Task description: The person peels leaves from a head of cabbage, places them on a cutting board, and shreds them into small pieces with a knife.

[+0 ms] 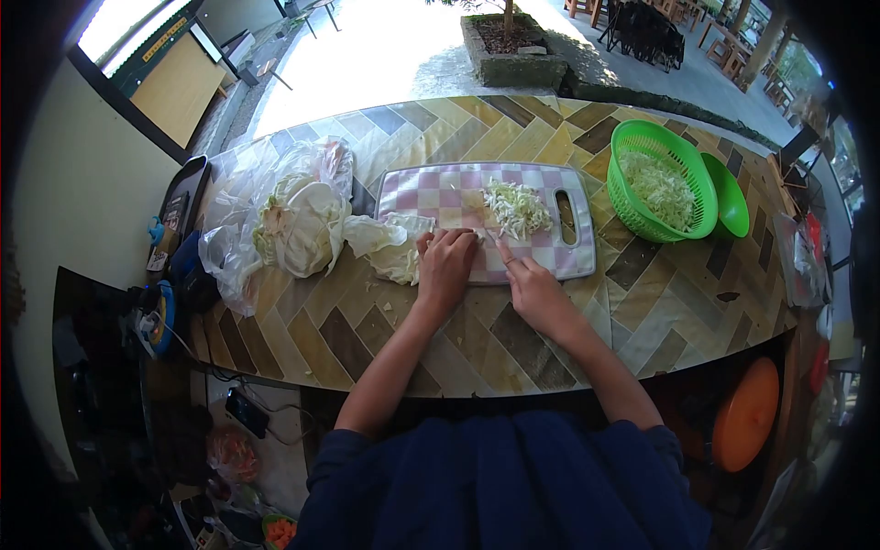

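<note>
A pink-and-white checkered cutting board [440, 191] lies on the table. My left hand [446, 268] presses with bent fingers on cabbage at the board's front edge. Close beside it, my right hand [539, 293] is wrapped round a knife [500, 246], its blade pointing away and toward my left fingers. Shredded cabbage [517, 209] is heaped behind the blade, near the board's handle hole. Loose cabbage leaves [394, 249] lie left of my left hand, partly over the board. Further left, a large piece of cabbage [307, 225] rests on clear plastic bags [229, 240].
A green basket [618, 188] of shredded cabbage stands right of the board, with a green bowl [729, 197] beside it. A dark tray [188, 188] lies at the table's left end. An orange round object [747, 414] is below the table at right.
</note>
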